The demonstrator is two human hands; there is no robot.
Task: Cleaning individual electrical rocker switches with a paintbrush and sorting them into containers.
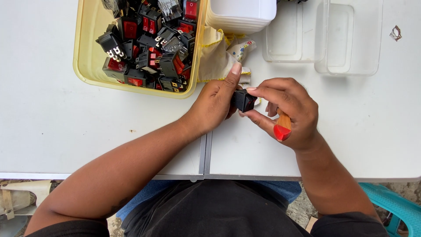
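Observation:
Both hands meet over the white table near its front edge. A small black rocker switch sits between them. My left hand grips it from the left, thumb raised above it. My right hand pinches the switch with its fingertips from the right. The same right hand also holds a tool with an orange handle and red end, tucked against the palm; its tip is hidden.
A yellow plastic tub at the back left holds several black switches with red rockers. A patterned cloth lies beside it, a white container behind. Clear plastic trays stand at the back right. A teal chair is at lower right.

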